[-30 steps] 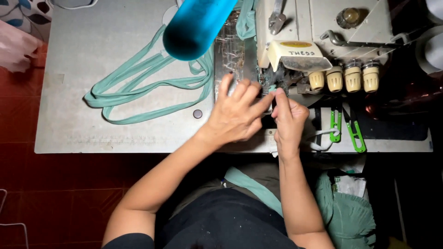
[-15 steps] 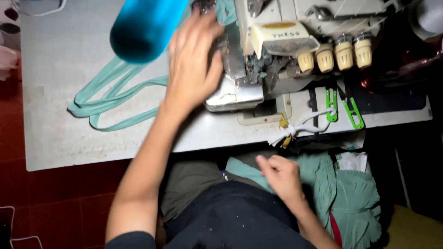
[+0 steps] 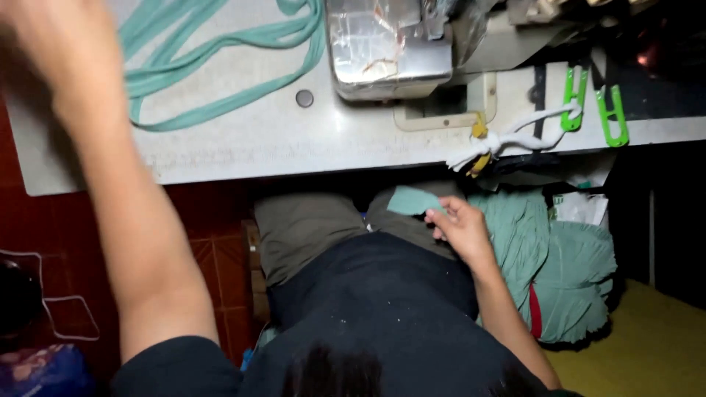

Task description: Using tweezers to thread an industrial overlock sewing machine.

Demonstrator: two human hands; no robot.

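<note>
Since the frame half a second back, the view is tilting down toward my lap, and my right hand [image 3: 462,234] is now pinching a small teal fabric piece [image 3: 413,200] where before it was resting empty-fingered on the thigh. Its fingers are closing on the piece's right edge, thumb against fingertips. That piece is lying over my knee, just below the table's front edge [image 3: 309,158] and beside the heap of teal cloth [image 3: 566,272] at my right.

My left hand [image 3: 51,51] is lifting off the sewing machine [image 3: 388,45] and blurring at the upper left; I cannot tell whether its fingers are apart or together, and it appears empty.

I am judging the step in hand as fetching the next piece for stitching. The next move calls for carrying the piece up onto the table, flattening it, and bringing the left hand back to guide it under the machine's foot, keeping clear of the teal strips [image 3: 220,66] and the green clips [image 3: 592,103].
</note>
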